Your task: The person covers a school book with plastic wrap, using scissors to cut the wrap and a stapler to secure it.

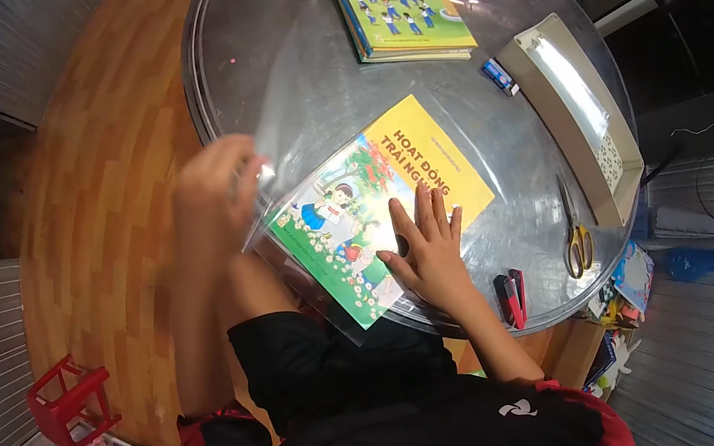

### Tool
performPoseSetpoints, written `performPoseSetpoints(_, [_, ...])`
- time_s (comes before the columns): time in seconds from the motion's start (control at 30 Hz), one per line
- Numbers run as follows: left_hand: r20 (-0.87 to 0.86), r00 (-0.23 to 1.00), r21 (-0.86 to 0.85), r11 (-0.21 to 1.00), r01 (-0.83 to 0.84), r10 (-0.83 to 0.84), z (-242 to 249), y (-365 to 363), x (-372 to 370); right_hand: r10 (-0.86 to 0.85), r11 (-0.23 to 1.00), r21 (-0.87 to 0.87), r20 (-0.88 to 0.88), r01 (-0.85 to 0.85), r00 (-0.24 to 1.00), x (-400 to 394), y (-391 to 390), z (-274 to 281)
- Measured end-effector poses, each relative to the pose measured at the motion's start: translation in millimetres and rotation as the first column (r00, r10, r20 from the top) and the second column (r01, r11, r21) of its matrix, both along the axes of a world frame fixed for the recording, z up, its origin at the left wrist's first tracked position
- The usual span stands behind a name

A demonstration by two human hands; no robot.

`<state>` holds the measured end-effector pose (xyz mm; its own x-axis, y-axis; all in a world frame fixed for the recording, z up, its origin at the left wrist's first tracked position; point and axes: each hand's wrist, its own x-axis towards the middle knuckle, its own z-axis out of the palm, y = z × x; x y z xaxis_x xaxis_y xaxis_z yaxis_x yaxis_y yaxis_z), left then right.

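A book with a yellow, green and illustrated cover (338, 212) lies tilted on the round metal table (295, 90), its lower corner near the table's front edge. Clear plastic film (289, 163) shows around its left side. My right hand (430, 248) rests flat on the cover with its fingers apart. Left of the book, my left hand (226, 184) is raised and blurred by motion, its fingers bent together near the film's edge; the exact grip is hard to make out.
A stack of books (400, 5) stands at the back. On the right are a long box (583, 126), a small blue box (499, 76), yellow-handled scissors (578, 249) and a red and black stapler (512, 299). A red stool (72, 402) stands on the floor at left.
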<state>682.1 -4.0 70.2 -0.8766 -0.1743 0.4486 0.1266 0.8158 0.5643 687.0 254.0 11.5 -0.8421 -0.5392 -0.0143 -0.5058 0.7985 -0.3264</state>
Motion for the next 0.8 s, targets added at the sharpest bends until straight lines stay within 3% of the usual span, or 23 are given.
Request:
performPoseSetpoints(0.1, [-0.053, 0.931, -0.228, 0.912, 0.341, -0.361, 13, 37, 26, -0.008, 1.0, -0.022, -0.017, 0.008, 1.0, 1, 0, -2])
performPoseSetpoints(0.2, [0.071, 0.876, -0.134, 0.865, 0.483, -0.478, 6, 78, 52, -0.032, 0.994, -0.103, -0.008, 0.031, 0.999, 1, 3, 1])
performPoseSetpoints(0.27, [0.146, 0.835, -0.096, 0.832, 0.546, -0.531, -8, 96, 63, -0.091, 0.921, -0.373, 0.063, 0.108, 0.994, 0, 13, 1])
performPoseSetpoints(0.3, [0.143, 0.834, -0.1, 0.831, 0.547, -0.532, -15, 99, 66, -0.2, 0.691, -0.672, 0.178, 0.267, 0.964, 1, 15, -1])
performPoseSetpoints(0.33, [0.201, 0.795, -0.101, 0.795, 0.598, -0.573, -22, 102, 70, -0.282, 0.467, -0.772, 0.333, 0.432, 0.9, 1, 18, 0])
performPoseSetpoints(0.4, [0.259, 0.751, -0.097, 0.757, 0.646, -0.607, -32, 106, 76, -0.266, 0.081, -0.754, 0.613, 0.651, 0.744, -2, 28, 19])
performPoseSetpoints(0.43, [0.304, 0.736, -0.027, 0.767, 0.641, -0.605, -36, 108, 79, -0.266, 0.081, -0.754, 0.614, 0.652, 0.743, -5, 39, 19])
performPoseSetpoints(0.5, [0.347, 0.717, 0.042, 0.774, 0.632, -0.604, -41, 111, 84, 0.213, -0.271, -0.54, 0.773, 0.797, 0.597, -10, 63, 16])
performPoseSetpoints(0.53, [0.32, 0.733, 0.049, 0.783, 0.62, -0.6, -42, 110, 86, 0.214, -0.271, -0.541, 0.772, 0.796, 0.598, -8, 67, 15])
performPoseSetpoints(0.6, [0.295, 0.751, 0.056, 0.795, 0.603, -0.591, -43, 110, 88, 0.135, -0.128, -0.496, 0.849, 0.859, 0.511, -4, 72, 14])
performPoseSetpoints(0.67, [0.317, 0.749, 0.091, 0.805, 0.587, -0.582, -43, 110, 90, 0.198, -0.094, -0.481, 0.849, 0.872, 0.49, 7, 76, 8])
performPoseSetpoints(0.73, [0.316, 0.779, 0.105, 0.836, 0.538, -0.541, -37, 113, 93, 0.151, -0.163, -0.403, 0.892, 0.9, 0.427, 19, 71, 6])
performPoseSetpoints(0.77, [0.31, 0.804, 0.122, 0.86, 0.495, -0.507, -35, 116, 95, 0.172, -0.254, -0.384, 0.885, 0.888, 0.432, 26, 71, 4])
performPoseSetpoints(0.8, [0.314, 0.801, 0.13, 0.859, 0.496, -0.51, -36, 121, 99, 0.167, -0.255, -0.378, 0.889, 0.89, 0.426, 30, 71, 5])
